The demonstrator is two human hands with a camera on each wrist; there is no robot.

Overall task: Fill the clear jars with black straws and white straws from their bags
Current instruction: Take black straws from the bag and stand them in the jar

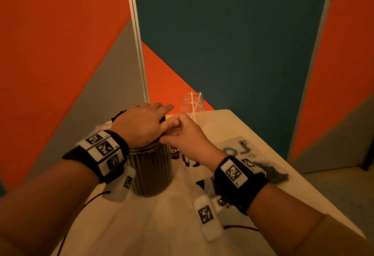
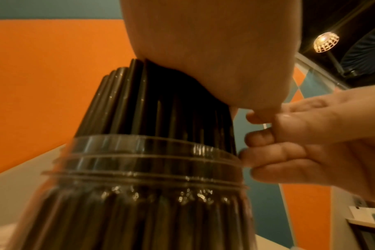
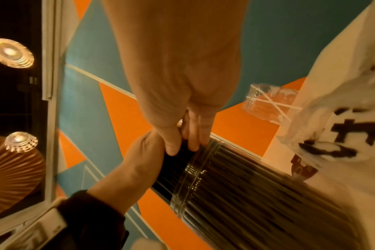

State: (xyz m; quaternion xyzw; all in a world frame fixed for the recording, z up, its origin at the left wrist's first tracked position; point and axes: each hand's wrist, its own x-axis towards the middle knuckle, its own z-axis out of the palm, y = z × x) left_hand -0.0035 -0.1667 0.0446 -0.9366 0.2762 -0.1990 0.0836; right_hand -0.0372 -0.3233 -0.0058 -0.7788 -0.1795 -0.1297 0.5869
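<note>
A clear ribbed jar [image 1: 150, 170] [image 2: 139, 169] [image 3: 225, 186] stands on the table, packed with black straws [image 2: 161, 110] [image 3: 173, 162] that stick out above its rim. My left hand [image 1: 145, 124] [image 2: 203, 50] lies flat on the straw tops, palm down and fingers straight. My right hand [image 1: 178, 132] [image 2: 300, 143] [image 3: 182, 84] is at the jar's right side. Its curled fingers and thumb pinch the outer straws just above the rim. A second clear jar [image 1: 192, 103] [image 3: 265, 101] at the back holds a couple of white straws [image 1: 195, 103] [image 3: 274, 104].
A clear plastic bag with black print [image 1: 234, 150] [image 3: 343, 135] lies flat on the cream table [image 1: 232, 126], right of the jars. A dark crumpled patch [image 1: 271, 172] lies near the table's right edge. Orange, grey and teal wall panels stand close behind.
</note>
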